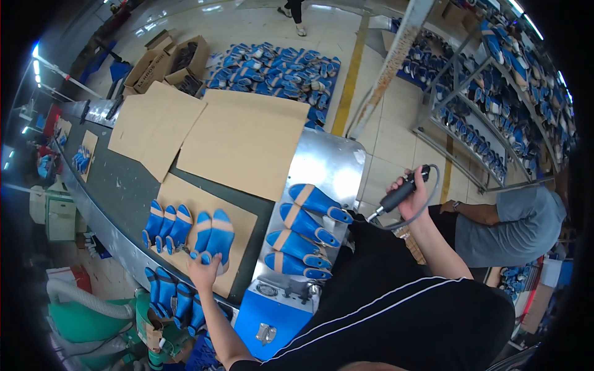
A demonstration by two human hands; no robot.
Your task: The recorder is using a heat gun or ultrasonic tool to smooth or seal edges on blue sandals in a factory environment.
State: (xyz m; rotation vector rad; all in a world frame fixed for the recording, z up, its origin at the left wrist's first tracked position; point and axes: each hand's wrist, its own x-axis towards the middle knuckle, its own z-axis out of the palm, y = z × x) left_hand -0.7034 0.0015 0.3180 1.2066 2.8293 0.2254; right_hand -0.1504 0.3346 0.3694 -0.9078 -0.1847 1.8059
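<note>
My left hand (207, 270) is closed around the heel end of a blue shoe last (221, 234) with a tan band, which lies beside another such last (203, 230) on a cardboard sheet (243, 238). To the left, several more lasts (168, 224) lie in a row on the same sheet. My right hand (410, 196) grips a black hand tool (398, 195) with a thin metal tip and a grey cord, held off the right side of the bench. Between my hands, several blue lasts (298, 244) lie side by side on the metal bench top, heels toward me.
Large cardboard sheets (238, 136) cover the dark conveyor belt (114, 170). A blue metal box (272, 321) sits at the bench's near edge. More lasts (162, 294) hang below the belt. A rusty post (387, 74) rises beyond; at right stand a loaded rack (470, 108) and a person (501, 226).
</note>
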